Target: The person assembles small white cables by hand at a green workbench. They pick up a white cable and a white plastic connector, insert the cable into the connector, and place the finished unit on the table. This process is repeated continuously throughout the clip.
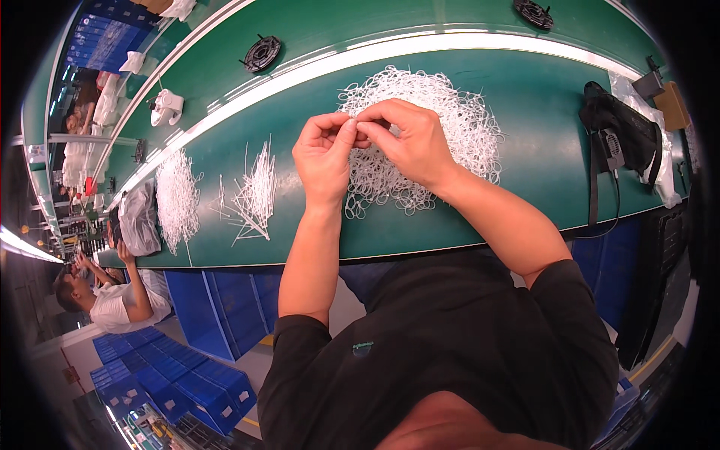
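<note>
My left hand (322, 161) and my right hand (414, 142) meet fingertip to fingertip over the green worktable (300, 244). Both are closed in a pinch, thumbs against forefingers. Whatever they hold between them is too small or hidden to make out. Behind and beneath the hands spreads a large heap of white looped cable ties (469, 139), partly covered by my right hand. To the left of my left forearm lies a smaller bunch of straight white cable ties (259, 191), some splayed loose toward the front edge.
Farther left are another white pile (176, 202) and a clear plastic bag (140, 217). A black mesh bag (619, 127) lies at the right. Beyond a pale rail sit black round parts (262, 54) and a white device (166, 107). A co-worker (112, 300) sits left, near blue bins (172, 379).
</note>
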`<control>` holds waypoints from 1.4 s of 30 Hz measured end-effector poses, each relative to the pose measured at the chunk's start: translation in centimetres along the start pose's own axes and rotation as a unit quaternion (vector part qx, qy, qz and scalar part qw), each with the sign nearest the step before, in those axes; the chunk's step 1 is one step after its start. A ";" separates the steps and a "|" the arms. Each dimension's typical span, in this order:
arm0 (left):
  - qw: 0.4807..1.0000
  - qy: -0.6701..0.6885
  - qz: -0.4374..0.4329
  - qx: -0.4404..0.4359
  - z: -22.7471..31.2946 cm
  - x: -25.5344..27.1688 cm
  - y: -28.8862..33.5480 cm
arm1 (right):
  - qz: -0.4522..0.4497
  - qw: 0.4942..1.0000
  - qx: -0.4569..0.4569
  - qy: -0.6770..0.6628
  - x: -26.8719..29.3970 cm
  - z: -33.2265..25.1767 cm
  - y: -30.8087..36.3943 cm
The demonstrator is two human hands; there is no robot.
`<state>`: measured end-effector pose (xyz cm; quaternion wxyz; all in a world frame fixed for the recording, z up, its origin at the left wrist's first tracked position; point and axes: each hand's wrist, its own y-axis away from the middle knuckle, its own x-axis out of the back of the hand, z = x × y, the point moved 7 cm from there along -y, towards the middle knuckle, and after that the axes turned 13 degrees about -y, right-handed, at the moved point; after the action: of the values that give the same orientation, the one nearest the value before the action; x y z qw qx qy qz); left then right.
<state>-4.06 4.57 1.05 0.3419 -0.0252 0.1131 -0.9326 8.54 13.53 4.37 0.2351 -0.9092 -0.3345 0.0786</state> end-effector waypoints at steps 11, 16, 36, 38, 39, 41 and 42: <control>0.980 -0.187 -0.069 -0.021 0.8 0.7 -0.4 | 0.022 0.999 0.010 0.030 0.3 0.1 -0.2; 0.933 -0.356 0.061 -0.012 2.4 9.8 -2.2 | 0.006 0.982 0.074 0.173 0.8 -0.5 -0.6; 0.631 -0.751 0.107 0.165 -1.3 30.1 -3.2 | -0.027 0.984 0.076 0.158 0.2 -0.2 -0.3; 0.634 -0.751 0.108 0.150 -1.2 30.0 -3.2 | -0.028 0.984 0.081 0.158 0.2 -0.4 -0.3; 0.637 -0.750 0.108 0.142 -1.2 29.9 -3.2 | -0.029 0.984 0.082 0.156 0.2 -0.4 -0.3; 0.657 -0.734 0.140 0.100 -0.1 29.9 -3.2 | -0.029 0.984 0.084 0.152 0.1 -0.6 -0.3; 0.666 -0.725 0.155 0.078 0.5 29.7 -3.2 | -0.030 0.985 0.085 0.150 0.1 -0.6 -0.4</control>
<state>-28.74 -12.23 1.33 0.4564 -0.6489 -0.2419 -0.5587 8.60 13.62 5.11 0.3615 -0.8767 -0.3152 -0.0373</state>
